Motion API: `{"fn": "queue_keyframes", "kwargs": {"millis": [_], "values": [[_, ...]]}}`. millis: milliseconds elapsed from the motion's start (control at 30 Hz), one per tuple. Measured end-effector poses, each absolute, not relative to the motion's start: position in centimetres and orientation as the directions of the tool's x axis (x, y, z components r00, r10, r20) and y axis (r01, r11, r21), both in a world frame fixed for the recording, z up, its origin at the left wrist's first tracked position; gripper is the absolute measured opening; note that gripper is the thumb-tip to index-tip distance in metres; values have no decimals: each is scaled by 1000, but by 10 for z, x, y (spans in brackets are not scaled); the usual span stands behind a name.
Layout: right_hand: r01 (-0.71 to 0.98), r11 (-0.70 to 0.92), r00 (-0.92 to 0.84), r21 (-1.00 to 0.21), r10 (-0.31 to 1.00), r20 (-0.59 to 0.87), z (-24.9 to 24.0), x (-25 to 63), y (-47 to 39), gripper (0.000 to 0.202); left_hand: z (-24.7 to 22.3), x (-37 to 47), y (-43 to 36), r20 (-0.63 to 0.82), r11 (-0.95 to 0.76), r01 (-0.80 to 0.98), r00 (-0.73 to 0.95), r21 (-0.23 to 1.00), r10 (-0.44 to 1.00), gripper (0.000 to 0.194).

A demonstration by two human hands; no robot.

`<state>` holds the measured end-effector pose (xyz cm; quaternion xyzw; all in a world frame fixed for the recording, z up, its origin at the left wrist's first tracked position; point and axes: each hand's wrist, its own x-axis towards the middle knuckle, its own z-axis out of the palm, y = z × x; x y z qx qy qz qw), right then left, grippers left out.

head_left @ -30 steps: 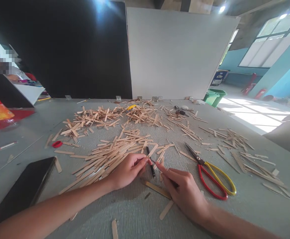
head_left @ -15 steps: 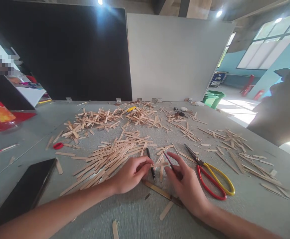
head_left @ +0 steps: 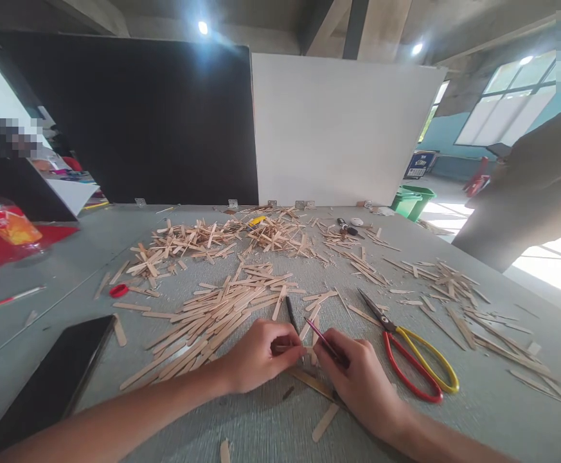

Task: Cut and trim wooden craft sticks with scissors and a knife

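Note:
My left hand (head_left: 268, 354) is closed, pinching a short wooden craft stick (head_left: 309, 348) between thumb and fingers. Its free end reaches towards my right hand (head_left: 357, 370), whose thumb and forefinger come right up to it. Curled in the right fingers is a slim purple pen-like tool (head_left: 319, 331), tip pointing up and left; its exact kind is not clear. A black pen (head_left: 290, 310) lies just beyond the left fingers. Under the hands, partly hidden, lies a flat yellowish strip (head_left: 311, 382). Scissors (head_left: 396, 341) with red and yellow handles rest right of my right hand.
A fanned pile of craft sticks (head_left: 217, 321) spreads ahead of my left hand, with further heaps (head_left: 188, 239) behind it. More sticks (head_left: 454, 283) lie at the right. A phone (head_left: 49, 379), red ring (head_left: 119, 290) and bottle (head_left: 8, 218) are leftward. A person (head_left: 525, 180) stands at right.
My right fingers have closed in around the purple tool and moved left to the stick's end. The camera view has tilted upward slightly, and the person at right has shifted.

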<state>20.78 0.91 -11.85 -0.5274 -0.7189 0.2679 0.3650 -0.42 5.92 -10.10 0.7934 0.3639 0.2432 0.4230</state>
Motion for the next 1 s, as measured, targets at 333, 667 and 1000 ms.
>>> {"fn": "queue_keyframes", "kwargs": {"millis": [333,667,1000], "values": [[571,293,-186,-767,956,227,-121,208,11,36,-97,-5,57,149,-453,337,644,825,751,24],[555,292,-189,-779,956,224,-120,210,11,34,-98,-5,56,209,-527,362,636,768,742,16],[576,266,-145,-773,964,224,-115,209,12,35,-99,-5,55,274,-547,341,597,764,754,14]]}}
